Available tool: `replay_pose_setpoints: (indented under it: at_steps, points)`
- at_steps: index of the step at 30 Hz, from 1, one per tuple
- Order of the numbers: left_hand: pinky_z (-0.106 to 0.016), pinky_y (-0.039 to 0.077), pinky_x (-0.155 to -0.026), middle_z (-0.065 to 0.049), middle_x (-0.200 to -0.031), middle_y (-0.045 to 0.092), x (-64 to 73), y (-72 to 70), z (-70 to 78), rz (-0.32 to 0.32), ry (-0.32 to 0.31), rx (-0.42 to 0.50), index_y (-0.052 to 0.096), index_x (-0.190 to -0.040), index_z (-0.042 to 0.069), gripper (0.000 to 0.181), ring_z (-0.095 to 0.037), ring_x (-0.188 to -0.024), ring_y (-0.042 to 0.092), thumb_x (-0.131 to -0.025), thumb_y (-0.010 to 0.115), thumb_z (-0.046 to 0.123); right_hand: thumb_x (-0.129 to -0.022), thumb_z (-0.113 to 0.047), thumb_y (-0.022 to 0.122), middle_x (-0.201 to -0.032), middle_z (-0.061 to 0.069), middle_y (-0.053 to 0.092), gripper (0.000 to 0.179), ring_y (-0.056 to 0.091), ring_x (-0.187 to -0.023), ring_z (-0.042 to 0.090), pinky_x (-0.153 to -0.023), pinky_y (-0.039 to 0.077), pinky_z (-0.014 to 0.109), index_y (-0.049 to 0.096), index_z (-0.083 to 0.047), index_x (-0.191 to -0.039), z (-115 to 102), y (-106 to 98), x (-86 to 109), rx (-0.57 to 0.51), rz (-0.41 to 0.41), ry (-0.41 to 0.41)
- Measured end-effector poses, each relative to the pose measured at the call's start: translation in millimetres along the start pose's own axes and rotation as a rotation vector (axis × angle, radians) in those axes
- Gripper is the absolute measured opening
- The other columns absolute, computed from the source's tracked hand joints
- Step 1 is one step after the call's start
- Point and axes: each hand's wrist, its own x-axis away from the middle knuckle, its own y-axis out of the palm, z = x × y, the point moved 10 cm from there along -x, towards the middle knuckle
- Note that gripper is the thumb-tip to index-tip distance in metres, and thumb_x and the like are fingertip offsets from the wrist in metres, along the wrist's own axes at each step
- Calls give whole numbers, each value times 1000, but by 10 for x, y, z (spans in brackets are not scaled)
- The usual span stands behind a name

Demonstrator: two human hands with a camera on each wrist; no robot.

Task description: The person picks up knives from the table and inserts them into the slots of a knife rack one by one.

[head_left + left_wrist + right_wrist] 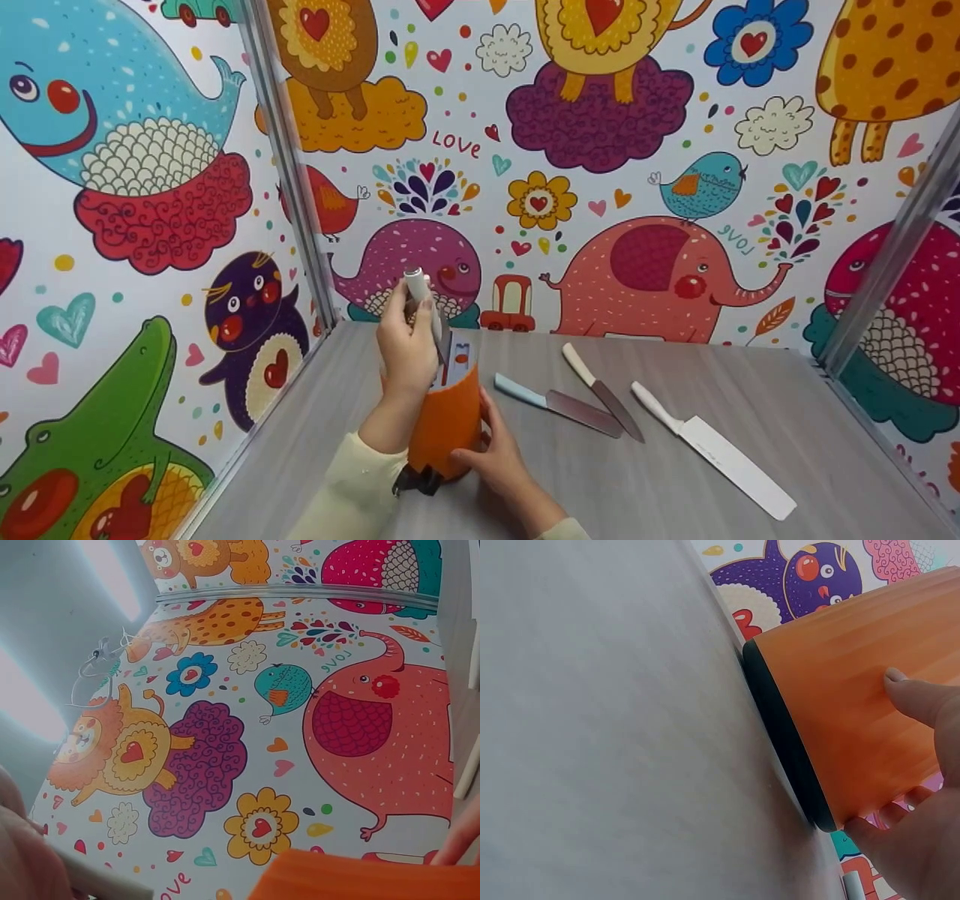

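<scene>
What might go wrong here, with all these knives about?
The held knife in the left hand points blade-down at the top of the block, so it might catch on the rim. The right hand holds the block's side; if that grip slipped, the block might tip. The blades of the blue-handled knife and cream-handled knife cross, so lifting one could drag the other.

Through my cameras I see soft sheen on the smooth orange plastic-looking cylindrical holder, bright glare on the white-handled rectangular-bladed cleaver, matt wood grain across the grey table, cloth in the pale cream sleeve.
</scene>
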Motion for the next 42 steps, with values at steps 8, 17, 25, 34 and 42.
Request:
replay_pose_setpoints:
  at_steps: [8,17,25,34,42]
  points:
    - [-60,52,-112,-23,-145,62,-11,47,-132,-18,-49,-18,49,-156,1,48,-40,-129,63,-110,58,10,-82,-30,93,-174,12,34,115,33,-159,40,-127,28,66,20,-24,-171,-12,1,11,-14,3,13]
    - [-59,52,-111,-25,-145,63,-16,133,-248,-56,-43,-25,50,-155,-1,47,-41,-126,66,-109,57,7,-84,-20,92,-173,13,34,113,34,-158,40,-127,29,66,20,-23,-171,-16,17,6,-18,0,18]
    - [-58,51,-112,-26,-146,62,-17,183,-345,-72,-74,-66,50,-155,-3,48,-41,-128,65,-108,59,6,-84,-23,92,-172,12,36,112,35,-158,39,-127,29,67,21,-25,-171,-12,16,7,-24,-6,15]
    - [-56,54,-110,-24,-143,64,21,223,-458,-77,-107,-98,50,-155,-1,48,-38,-126,66,-109,58,9,-84,-28,92,-172,17,34,113,34,-158,43,-125,29,68,19,-18,-171,-24,31,13,0,-29,-34]
    - [-56,53,-112,-24,-144,64,-2,268,-498,-91,-130,-110,50,-156,1,48,-37,-125,66,-109,58,9,-84,-32,92,-173,16,34,114,35,-158,43,-125,31,67,19,-18,-171,-25,15,-5,2,-24,-45]
